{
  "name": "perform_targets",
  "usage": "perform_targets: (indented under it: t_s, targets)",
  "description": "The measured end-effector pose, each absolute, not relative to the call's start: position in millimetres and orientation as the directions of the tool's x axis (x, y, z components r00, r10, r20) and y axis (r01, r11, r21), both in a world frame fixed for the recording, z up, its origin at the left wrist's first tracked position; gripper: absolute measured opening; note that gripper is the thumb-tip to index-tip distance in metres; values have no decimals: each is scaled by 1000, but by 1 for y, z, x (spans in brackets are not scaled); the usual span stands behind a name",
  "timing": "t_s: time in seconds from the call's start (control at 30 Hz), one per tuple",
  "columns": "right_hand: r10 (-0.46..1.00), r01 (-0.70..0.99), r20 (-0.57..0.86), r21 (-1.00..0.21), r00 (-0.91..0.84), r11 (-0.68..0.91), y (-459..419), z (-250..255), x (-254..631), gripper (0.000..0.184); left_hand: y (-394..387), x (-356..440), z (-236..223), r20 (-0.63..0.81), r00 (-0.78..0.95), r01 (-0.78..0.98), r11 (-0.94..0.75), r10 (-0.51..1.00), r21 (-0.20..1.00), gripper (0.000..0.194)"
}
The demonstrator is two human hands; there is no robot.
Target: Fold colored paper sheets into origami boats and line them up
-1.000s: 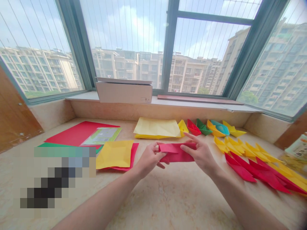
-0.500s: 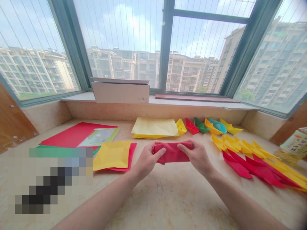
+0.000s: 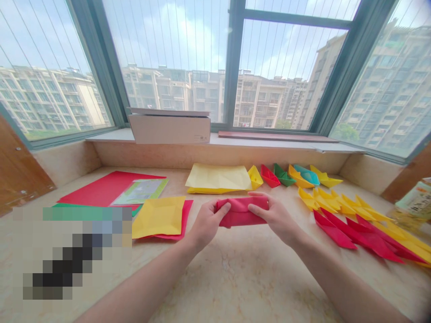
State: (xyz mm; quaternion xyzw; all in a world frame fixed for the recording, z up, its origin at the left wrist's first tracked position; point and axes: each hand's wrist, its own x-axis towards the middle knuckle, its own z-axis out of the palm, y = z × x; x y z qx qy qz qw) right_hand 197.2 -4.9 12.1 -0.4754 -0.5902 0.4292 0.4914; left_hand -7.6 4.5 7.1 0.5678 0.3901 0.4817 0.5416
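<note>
Worktop (image 3: 229, 278) gives room btwn forearms (image 3: 151, 276), bounded L by big red sheet (image 3: 107, 186) nr back L corner + yellow sheet (image 3: 158, 217), R by paper boats (image 3: 325, 201) twd R edge. L hand (image 3: 209, 220) & R hand (image 3: 278, 217), thumbs on near face, fingers behind, pinch opp. ends of folded red paper (image 3: 240, 213), mid-worktop, apart from boats.

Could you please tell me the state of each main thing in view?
Red paper: folded, held up
Left hand: closed on its left end
Right hand: closed on its right end
Yellow square paper: unfolded, lying over red
Pale yellow sheets: stacked
Back-row boats: folded, opened out
White box: dark gap under lid
</note>
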Motion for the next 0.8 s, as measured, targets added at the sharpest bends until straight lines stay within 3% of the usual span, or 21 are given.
perform_targets:
  t_s: [0.43,0.8]
  targets:
    - [926,184,376,-913,29,365,-1,6,197,26,4,-7,9,120,293,-137,-83,948,987,39]
    - [941,160,338,-929,-4,335,-2,4,196,32,2,-7,9,124,267,-65,-110,956,992,39]
